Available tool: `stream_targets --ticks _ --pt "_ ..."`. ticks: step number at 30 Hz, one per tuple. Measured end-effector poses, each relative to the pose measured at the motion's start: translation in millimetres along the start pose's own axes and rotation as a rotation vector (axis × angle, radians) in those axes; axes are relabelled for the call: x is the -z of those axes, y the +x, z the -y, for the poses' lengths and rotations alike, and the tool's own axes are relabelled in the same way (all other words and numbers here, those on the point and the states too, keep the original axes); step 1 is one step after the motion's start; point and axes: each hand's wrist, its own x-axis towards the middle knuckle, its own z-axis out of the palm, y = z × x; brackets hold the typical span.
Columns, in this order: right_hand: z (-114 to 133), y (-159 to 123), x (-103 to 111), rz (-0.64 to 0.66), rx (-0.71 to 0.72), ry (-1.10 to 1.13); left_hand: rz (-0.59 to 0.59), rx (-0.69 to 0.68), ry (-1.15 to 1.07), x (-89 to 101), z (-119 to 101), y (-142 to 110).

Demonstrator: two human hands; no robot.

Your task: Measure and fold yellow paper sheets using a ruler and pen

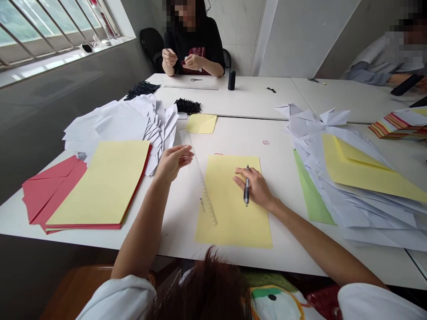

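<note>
My right hand point(256, 187) grips a dark pen with a metal tip point(246, 189), whose point is down on a pale yellow paper sheet point(235, 220). My left hand point(173, 162) is raised slightly at the sheet's upper left, its fingertips reaching over a clear plastic ruler point(206, 198). I cannot tell whether those fingers grip the ruler. The ruler lies slanted, its lower end on the yellow sheet. The pen tip is partly hidden by my right hand.
Left stands a yellow-and-red paper stack point(100, 186) beside white folded paper point(126, 124); right, a large white-and-yellow paper pile point(360, 178). Across the table, a co-worker's hands point(178, 60) work near scissors point(196, 79) and a black thread spool point(231, 80). Another person sits upper right.
</note>
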Motion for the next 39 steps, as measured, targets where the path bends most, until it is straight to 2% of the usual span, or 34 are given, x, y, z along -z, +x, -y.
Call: stream_targets --ticks 2,5,8,10,12,15,17,19,22,26,30,34,39 --pt "7.8 1.8 6.3 0.016 -0.125 0.276 0.046 0.016 -0.080 -21.8 5.7 -9.5" --pt "14.5 4.2 17.9 0.183 -0.270 0.592 0.104 0.034 -0.153 -50.5 15.6 -21.5" --pt "13.8 4.1 27.2 0.297 -0.352 0.670 0.105 0.020 -0.199 -67.3 23.3 -27.6" --pt "10.4 3.2 32.2 0.288 -0.358 0.665 0.121 -0.006 -0.128 -73.6 25.8 -33.8" --pt "5.7 2.8 37.2 0.234 -0.343 0.626 0.176 -0.060 0.117 -78.9 26.0 -47.7" --pt "-3.0 3.5 44.5 0.091 -0.311 0.521 0.229 -0.236 0.737 -90.1 25.3 -84.7" --pt "-9.3 3.5 47.3 0.026 -0.297 0.443 0.263 -0.251 1.035 -100.8 27.9 -113.3" --pt "-15.1 2.1 46.9 0.011 -0.261 0.355 0.287 -0.199 1.187 -112.0 35.1 -137.4" --pt "-20.8 -2.1 41.3 0.058 -0.171 0.251 0.320 -0.182 1.251 -124.7 52.6 -158.8" --pt "-19.0 -4.7 34.4 0.132 -0.073 0.065 0.279 -0.243 1.190 -132.2 72.6 -168.5" --pt "-15.7 0.0 34.6 0.169 0.059 -0.113 0.286 -0.253 1.154 -133.0 77.0 -169.6" --pt "-23.7 4.1 37.0 0.153 0.155 -0.212 0.344 -0.252 1.135 -128.3 74.1 -164.9" --pt "-40.9 5.5 40.8 0.194 0.205 -0.173 0.479 -0.318 1.115 -112.2 69.3 -156.5"
